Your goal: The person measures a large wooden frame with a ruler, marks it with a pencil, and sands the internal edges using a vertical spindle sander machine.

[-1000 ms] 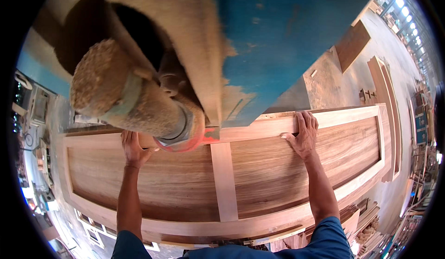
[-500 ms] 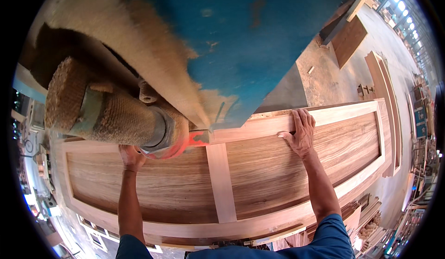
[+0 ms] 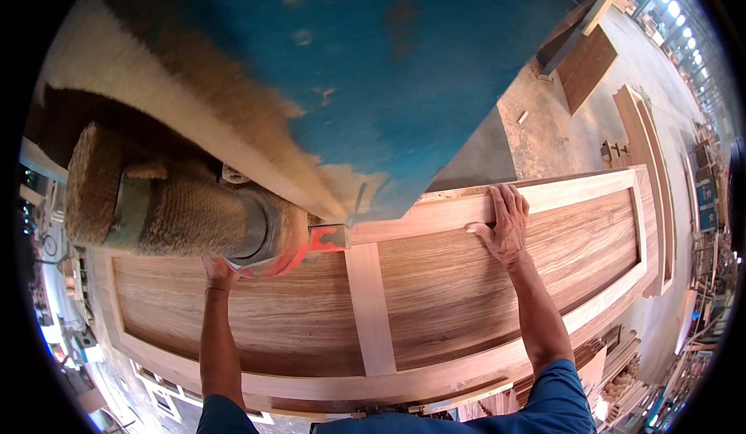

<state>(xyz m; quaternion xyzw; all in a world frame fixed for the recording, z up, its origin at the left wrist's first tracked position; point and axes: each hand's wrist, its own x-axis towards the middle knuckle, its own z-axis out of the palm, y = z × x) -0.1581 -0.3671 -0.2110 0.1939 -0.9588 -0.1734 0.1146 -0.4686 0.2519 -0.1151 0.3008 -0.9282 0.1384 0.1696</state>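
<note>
A large wooden panel door (image 3: 371,302) lies across the view, with pale frame rails around two darker grained panels. My right hand (image 3: 505,228) rests on its far rail, right of the middle stile. The fingers lie toward the rail's outer edge and the thumb stretches out to the left. My left hand (image 3: 220,274) is at the far side of the left panel, its fingers hidden beneath a dusty machine part. Above that hand juts a thick, sawdust-coated cylinder (image 3: 202,212) with a red ring-shaped piece (image 3: 291,263) at its lower end.
A big blue, dust-covered machine housing (image 3: 435,69) fills the upper middle, its corner close over the door's far rail. Upright boards (image 3: 645,170) stand right of the door. A brown sheet (image 3: 588,71) leans farther back. Stacked timber (image 3: 622,372) lies at the lower right.
The housing and the dusty cylinder have shifted left and slightly lower in the view, covering more of my left hand. Both hands and the door stay almost where they were.
</note>
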